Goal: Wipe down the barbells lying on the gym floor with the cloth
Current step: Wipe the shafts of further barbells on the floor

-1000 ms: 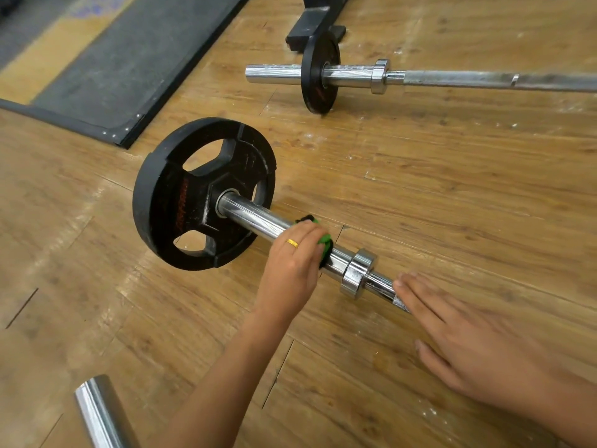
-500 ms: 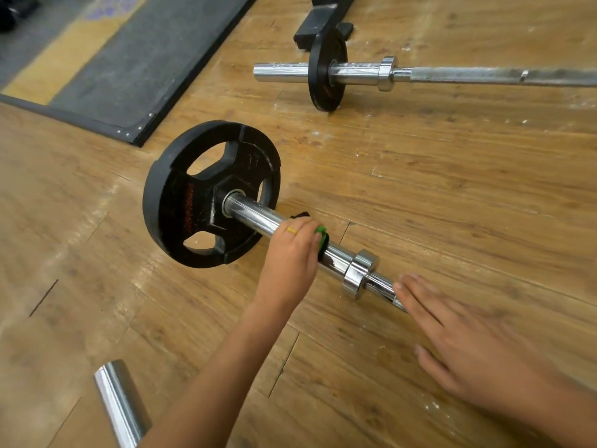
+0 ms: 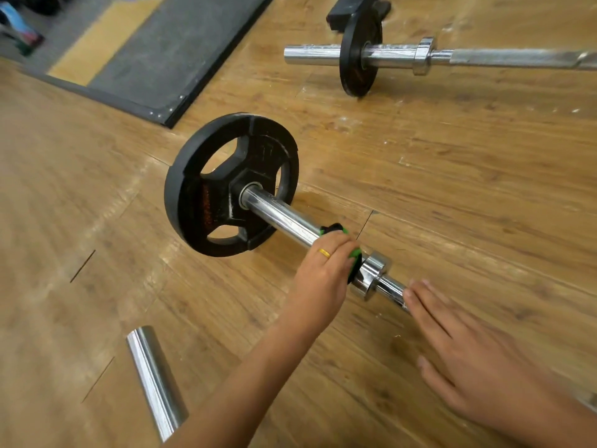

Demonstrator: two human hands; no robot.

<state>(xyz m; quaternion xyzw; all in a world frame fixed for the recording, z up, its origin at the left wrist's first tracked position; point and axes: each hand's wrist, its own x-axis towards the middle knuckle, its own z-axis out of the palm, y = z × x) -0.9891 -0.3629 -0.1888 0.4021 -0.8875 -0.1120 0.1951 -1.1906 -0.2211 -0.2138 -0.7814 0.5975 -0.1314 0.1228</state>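
Observation:
A chrome barbell lies on the wooden floor with a black weight plate on its sleeve. My left hand is curled over the sleeve beside the collar and grips a green and black cloth against the metal. My right hand lies flat with straight fingers, its fingertips touching the bar shaft just past the collar. A second barbell with a smaller black plate lies across the top of the view.
The end of a third chrome bar lies at the lower left. A dark rubber mat covers the floor at the upper left. A black rack foot stands behind the far plate.
My left hand with the cloth has slid along the sleeve away from the plate and now sits against the collar. My right hand has stayed on the shaft.

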